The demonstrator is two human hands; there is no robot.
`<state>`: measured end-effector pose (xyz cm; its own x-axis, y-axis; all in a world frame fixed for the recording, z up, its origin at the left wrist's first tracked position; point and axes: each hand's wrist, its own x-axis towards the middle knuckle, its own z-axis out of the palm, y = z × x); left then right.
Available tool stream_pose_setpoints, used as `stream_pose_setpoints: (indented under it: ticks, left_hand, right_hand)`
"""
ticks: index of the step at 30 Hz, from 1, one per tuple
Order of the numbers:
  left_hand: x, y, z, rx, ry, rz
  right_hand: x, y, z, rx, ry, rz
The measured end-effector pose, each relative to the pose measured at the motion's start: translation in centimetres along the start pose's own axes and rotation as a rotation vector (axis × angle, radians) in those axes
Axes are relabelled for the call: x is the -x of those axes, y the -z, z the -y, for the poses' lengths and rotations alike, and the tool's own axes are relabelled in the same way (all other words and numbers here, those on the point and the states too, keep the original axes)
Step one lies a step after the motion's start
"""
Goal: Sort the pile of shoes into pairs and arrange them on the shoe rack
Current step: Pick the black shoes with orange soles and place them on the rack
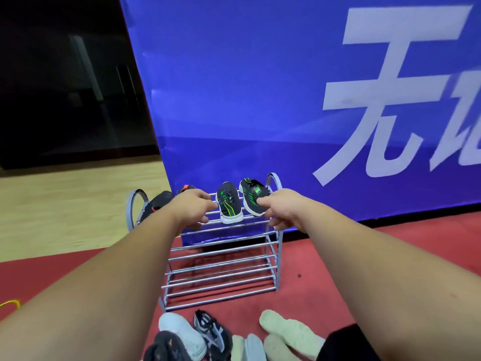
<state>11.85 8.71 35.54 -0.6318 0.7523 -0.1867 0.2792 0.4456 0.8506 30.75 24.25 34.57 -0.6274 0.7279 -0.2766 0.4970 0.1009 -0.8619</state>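
Green-striped dark shoes [229,203] paired atop chrome rack [221,259]; both hands' fingers curled, grip unclear.

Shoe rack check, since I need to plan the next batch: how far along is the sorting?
Done: a black-and-green pair sits on the shoe rack's top shelf, with dark red-accented shoes to their left. In hand: the left hand and right hand are at that pair, adjusting it. Left: the lower shelves are bare, and a pile of shoes waits on the floor.
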Motion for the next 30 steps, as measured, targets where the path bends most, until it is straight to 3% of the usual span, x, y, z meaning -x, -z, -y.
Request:
stream_pose_setpoints:
  ticks: [5,11,17,30]
  left_hand:
    - [0.1,-1.8,2.0,-0.69,-0.115,0.013]
    - [-1.5,-2.2,9.2,-0.987,-0.092,0.1]
    - [-3.7,-1.4,17.4,-0.979,0.036,0.178]
    - [-6.1,-1.6,35.5,-0.823,0.426,0.234]
  right_hand:
    - [-1.0,-0.4,-3.5,0.519,0.058,0.022]
    - [-4.2,-4.4,-6.9,0.89,0.065,0.135]
    - [-8.8,-10.4,-10.5,1.049,0.081,0.278]
    - [-16.5,-23.9,-20.7,1.038,-0.032,0.556]
